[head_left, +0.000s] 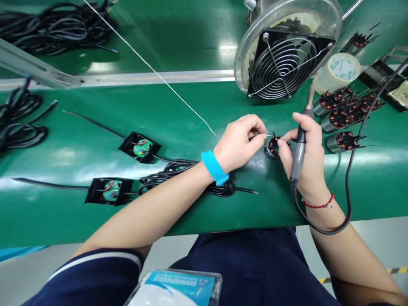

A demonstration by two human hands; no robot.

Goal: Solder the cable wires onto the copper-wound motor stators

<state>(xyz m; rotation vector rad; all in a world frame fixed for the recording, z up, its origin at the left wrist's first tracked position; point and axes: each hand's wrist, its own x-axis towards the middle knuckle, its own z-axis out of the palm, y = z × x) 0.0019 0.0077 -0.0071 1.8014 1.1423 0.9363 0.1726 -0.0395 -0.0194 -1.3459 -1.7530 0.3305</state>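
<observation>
Closest in, your badge (178,289) lies against your dark blue shirt (251,267), and both bare forearms reach over the near edge of the green table (172,136). A red bracelet (318,206) circles your right wrist, the iron's black cord (331,233) loops across it, and a blue wristband (214,168) sits on your left.

Under your left forearm lies a coiled black cable (223,190). Off to its left sit two open black boxes (94,191), one a bit farther than the other, each showing a green circuit board (111,193).

Now the busy spot! Your right hand (310,161) grips the soldering iron (298,157), tip up and away from you, while its thumb and forefinger close in at the coil (273,146). That coil stands on the table, right between your hands. Your left hand (239,138) pinches a thin wire (268,134) just above the coil's left side; where the fingertips overlap, you can't tell the wires apart. A long white strand (165,83) slants down to that hand's near side.

Over on the right, more coils (341,142) lie on their sides, a pale roll (339,74) just behind. Farther out, a fan (282,74) leans in its clear round hood (242,55), and at far left there's a dark cable heap (66,29).
</observation>
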